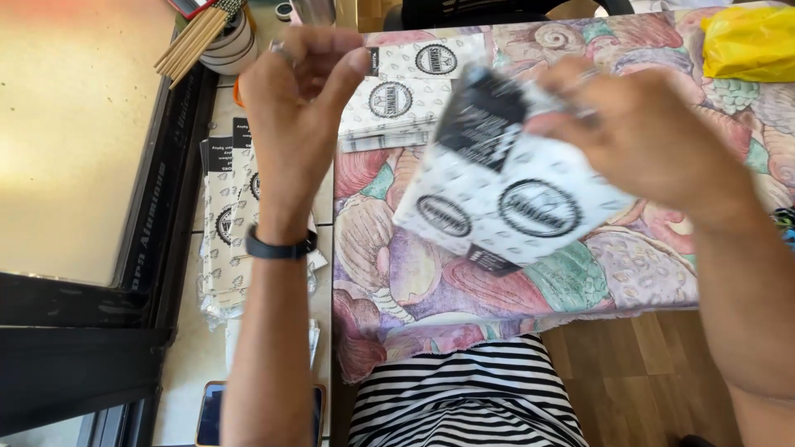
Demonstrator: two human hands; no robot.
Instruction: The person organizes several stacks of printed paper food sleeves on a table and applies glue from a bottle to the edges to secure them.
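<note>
Fingers of the right hand (638,132) pinch the top edge of a white printed paper packet (505,186) with black round marks, lifting it tilted above the shell-patterned cloth (596,273) on the worktop, so its face swings free; it is blurred, so the exact grip is hard to judge. Raised just left of it, the left hand (294,91) has thumb and fingers curled close together with nothing clearly between them. More packets lie flat in a pile (397,99) behind, within easy reach, and others sit stacked (228,215) along the windowsill at the left.
</note>
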